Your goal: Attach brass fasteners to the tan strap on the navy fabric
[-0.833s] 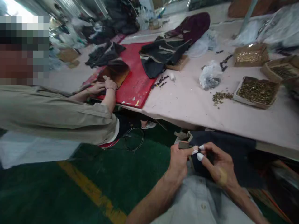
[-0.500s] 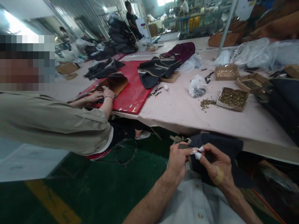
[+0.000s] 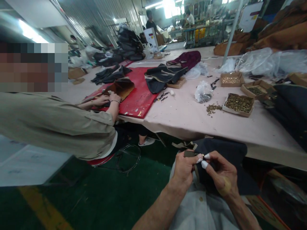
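My left hand (image 3: 183,167) is closed on an olive strap (image 3: 189,154) at the edge of dark navy fabric (image 3: 223,147), which lies over my lap against the table's front edge. White tape wraps a fingertip of this hand. Facing it, my right hand (image 3: 224,175) has white tape on thumb and index finger, bent around a small brass-coloured metal piece (image 3: 203,155) at the strap. Its exact shape is too small to make out. The fabric's lower part is hidden behind my hands.
A box of small brass-coloured metal pieces (image 3: 238,104) stands on the table, with a loose heap (image 3: 213,109) beside it. A plastic bag (image 3: 203,91) and a red board (image 3: 139,103) lie farther left. At the left a co-worker in a khaki sleeve (image 3: 72,124) handles brown material (image 3: 126,88).
My right thumb and index fingertips have moved slightly apart at the small metal piece. The view has shifted a little; my left hand keeps its hold on the strap.
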The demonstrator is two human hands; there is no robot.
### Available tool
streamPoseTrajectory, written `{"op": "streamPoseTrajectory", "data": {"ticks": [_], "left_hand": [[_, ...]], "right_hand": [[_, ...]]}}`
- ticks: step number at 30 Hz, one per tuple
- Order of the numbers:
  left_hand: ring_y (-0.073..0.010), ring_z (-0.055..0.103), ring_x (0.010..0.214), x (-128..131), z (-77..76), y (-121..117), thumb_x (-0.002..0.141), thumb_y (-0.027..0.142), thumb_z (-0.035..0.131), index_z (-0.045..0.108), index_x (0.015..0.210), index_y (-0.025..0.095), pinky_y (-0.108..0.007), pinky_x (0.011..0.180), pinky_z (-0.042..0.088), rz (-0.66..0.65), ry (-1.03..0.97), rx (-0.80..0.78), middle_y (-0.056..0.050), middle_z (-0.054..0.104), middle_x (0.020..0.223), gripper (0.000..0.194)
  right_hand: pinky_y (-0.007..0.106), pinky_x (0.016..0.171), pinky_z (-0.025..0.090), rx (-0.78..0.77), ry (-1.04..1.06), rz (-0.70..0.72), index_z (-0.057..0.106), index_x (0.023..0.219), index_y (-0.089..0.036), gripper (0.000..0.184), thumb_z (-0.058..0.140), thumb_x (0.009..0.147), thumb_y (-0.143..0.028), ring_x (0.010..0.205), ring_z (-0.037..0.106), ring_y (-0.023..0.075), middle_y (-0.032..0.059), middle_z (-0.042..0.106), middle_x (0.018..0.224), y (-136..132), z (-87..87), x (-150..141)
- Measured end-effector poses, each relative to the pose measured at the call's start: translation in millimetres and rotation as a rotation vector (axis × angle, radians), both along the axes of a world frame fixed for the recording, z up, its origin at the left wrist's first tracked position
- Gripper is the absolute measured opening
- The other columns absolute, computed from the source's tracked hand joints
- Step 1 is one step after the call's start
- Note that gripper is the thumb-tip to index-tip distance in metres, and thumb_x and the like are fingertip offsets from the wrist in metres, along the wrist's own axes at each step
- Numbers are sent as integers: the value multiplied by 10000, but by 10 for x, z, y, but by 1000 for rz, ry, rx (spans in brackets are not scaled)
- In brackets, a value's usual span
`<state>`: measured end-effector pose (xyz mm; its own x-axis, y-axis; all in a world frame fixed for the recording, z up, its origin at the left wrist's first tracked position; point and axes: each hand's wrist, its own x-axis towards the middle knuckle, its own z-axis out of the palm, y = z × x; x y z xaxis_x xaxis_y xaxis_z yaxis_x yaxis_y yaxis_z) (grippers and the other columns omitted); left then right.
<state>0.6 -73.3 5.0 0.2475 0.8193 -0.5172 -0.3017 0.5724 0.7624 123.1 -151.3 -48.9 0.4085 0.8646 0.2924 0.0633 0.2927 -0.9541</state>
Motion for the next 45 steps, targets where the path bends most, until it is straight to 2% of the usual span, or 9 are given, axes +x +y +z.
{"op": "streamPoseTrajectory", "data": {"ticks": [3,7,12,16,23,27,31,38,45], "left_hand": [[-91,476,608,3,-58,162,493,274,991,583,677,135,-232,575,378,12,14,32,25,515,667,469],[-91,469,609,56,-196,417,498,288,1004,585,667,140,-235,581,377,1,12,-2,26,517,669,475],[-91,458,599,183,-318,630,533,262,965,587,613,155,-231,575,368,32,48,-7,31,509,648,401],[-94,458,590,241,-293,694,549,287,945,612,580,151,-237,571,354,36,70,-18,21,517,635,361],[-90,391,568,195,-229,650,605,331,935,520,525,168,-251,548,305,41,95,32,32,452,593,454],[-95,376,566,152,-232,591,627,351,928,520,528,173,-262,542,296,35,133,64,29,434,589,456],[-94,357,567,106,-224,528,650,363,919,494,531,175,-265,542,285,18,79,60,30,407,599,480],[-125,432,624,24,-165,429,700,415,882,647,600,149,-264,573,340,-41,200,129,-8,510,635,369],[-132,438,644,-59,-125,367,735,405,814,675,602,152,-261,602,366,-61,296,207,-16,533,634,318]], "right_hand": [[308,754,465,69,-108,-38,712,1087,-207,67,728,1025,-190,840,594,181,15,611,943,186,32,-13],[289,722,515,182,-299,-101,736,1131,-193,182,688,1014,-62,848,633,177,50,637,984,437,59,25],[257,674,526,168,-462,-139,741,1143,-166,255,662,998,27,831,625,163,74,637,980,619,-8,139],[264,676,534,140,-481,-165,737,1122,-158,229,681,992,22,822,630,166,78,637,973,681,-12,154],[260,644,541,108,-415,-158,738,1108,-192,202,679,1006,-27,801,639,173,61,629,951,703,106,59],[271,653,537,89,-446,-130,727,1121,-206,219,678,1004,-27,816,631,178,59,626,964,633,97,57],[295,652,521,84,-512,-134,726,1119,-211,210,676,1004,-41,805,623,188,64,628,958,559,69,54],[318,657,497,3,-614,-184,710,1015,-202,65,677,1030,-148,753,623,195,60,625,910,472,176,-39],[304,660,493,-74,-586,-112,698,1000,-209,130,611,1096,-205,750,634,184,51,630,902,425,245,-86]]}}
